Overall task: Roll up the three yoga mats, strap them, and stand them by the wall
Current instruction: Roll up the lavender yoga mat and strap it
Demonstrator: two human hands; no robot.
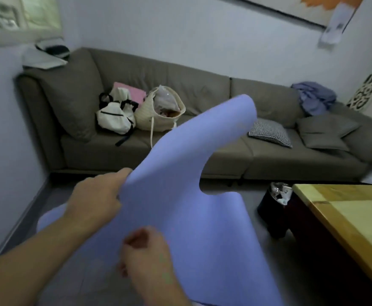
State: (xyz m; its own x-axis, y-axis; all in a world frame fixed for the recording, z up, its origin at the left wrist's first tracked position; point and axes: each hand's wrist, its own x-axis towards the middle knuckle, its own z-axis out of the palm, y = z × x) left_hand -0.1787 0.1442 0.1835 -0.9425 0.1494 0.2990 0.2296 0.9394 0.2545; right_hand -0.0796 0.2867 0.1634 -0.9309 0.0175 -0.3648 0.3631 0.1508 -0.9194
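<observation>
1. A lilac yoga mat (180,195) is lifted off the floor, its far corner curling toward the grey sofa (224,151).
2. The left hand (96,195) grips its edge.
3. The right hand (145,252) pinches it lower down.
4. A wooden surface (346,213) stands right.

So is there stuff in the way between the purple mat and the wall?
Yes. Behind the purple mat that the left hand holds up, the sofa blocks the back wall. The left wall looks free along its bare floor strip.
</observation>
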